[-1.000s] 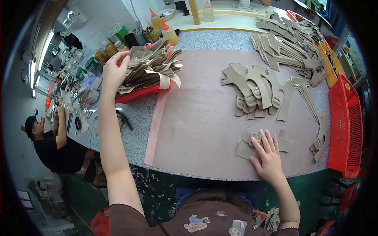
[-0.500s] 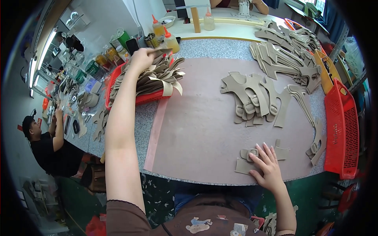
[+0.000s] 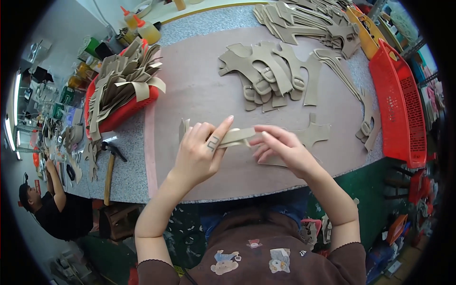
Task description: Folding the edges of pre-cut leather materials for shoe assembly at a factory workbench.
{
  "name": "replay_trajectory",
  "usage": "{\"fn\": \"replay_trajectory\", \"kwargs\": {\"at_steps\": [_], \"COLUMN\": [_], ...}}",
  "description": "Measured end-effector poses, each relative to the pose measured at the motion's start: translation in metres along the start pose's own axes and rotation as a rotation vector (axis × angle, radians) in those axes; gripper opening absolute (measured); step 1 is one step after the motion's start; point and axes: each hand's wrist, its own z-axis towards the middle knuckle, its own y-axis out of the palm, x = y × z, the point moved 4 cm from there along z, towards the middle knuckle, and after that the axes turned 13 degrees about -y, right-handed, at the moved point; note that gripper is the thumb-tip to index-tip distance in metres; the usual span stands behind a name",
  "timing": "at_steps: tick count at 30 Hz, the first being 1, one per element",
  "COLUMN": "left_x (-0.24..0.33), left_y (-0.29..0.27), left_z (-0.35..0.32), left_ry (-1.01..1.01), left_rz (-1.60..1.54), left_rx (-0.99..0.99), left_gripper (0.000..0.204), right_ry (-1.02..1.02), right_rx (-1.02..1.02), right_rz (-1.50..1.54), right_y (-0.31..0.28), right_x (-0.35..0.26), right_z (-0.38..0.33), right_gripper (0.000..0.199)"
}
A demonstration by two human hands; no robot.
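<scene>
With the clock centred on the middle of your mat (image 3: 197, 71) and twelve at its far edge, your left hand (image 3: 197, 147) is at eight o'clock, its fingers closed around a taupe strap (image 3: 237, 136). The strap lies just off the centre toward six, raised in front of you, its free end pointing toward three. Your right hand (image 3: 286, 148) is at four o'clock, fingers curled at that free end; you can't tell from here whether they pinch it or only meet it. Near your right hand, a little past three o'clock, a cross-shaped piece (image 3: 316, 132) lies flat on the mat. At one o'clock you have a heap of buckled pieces (image 3: 270, 78), overlapping one another, and farther out in the same direction a stack of flat taupe pieces (image 3: 285, 26). More thin straps (image 3: 365, 121) lie along the mat's edge at three, with a tall red crate (image 3: 399, 104) beyond them. Your red basket (image 3: 126, 114), piled above its rim with taupe strips (image 3: 123, 78), stands at about ten, and a squeeze bottle (image 3: 149, 32) is beyond it toward eleven. At eight o'clock a hammer (image 3: 109, 173) rests on the speckled bench (image 3: 133, 164), and a co-worker (image 3: 61, 209) in black is farther out.
</scene>
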Motion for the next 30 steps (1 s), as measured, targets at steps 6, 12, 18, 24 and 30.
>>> {"fn": "replay_trajectory", "kwargs": {"at_steps": [6, 12, 18, 24, 30], "left_x": [0.011, 0.027, 0.025, 0.009, 0.003], "left_y": [0.008, 0.012, -0.001, -0.003, -0.004], "left_z": [-0.013, -0.026, -0.022, -0.016, -0.016], "left_ry": [-0.170, -0.384, -0.488, -0.508, -0.600], "left_rz": [-0.431, -0.811, -0.801, -0.545, -0.529], "left_rx": [-0.240, -0.438, -0.438, -0.245, -0.118], "left_gripper": [0.035, 0.018, 0.015, 0.018, 0.021], "right_ry": [0.095, 0.063, -0.792, -0.663, -0.258], "right_rx": [0.052, -0.037, 0.002, -0.040, -0.352], "right_rz": [0.415, 0.406, -1.104, -1.486, -1.006], "right_y": [0.010, 0.025, 0.005, -0.068, -0.060], "right_x": [0.030, 0.053, 0.000, -0.024, -0.046], "right_z": [-0.016, -0.037, -0.043, -0.027, -0.027], "right_gripper": [0.037, 0.027, 0.031, 0.027, 0.018]}}
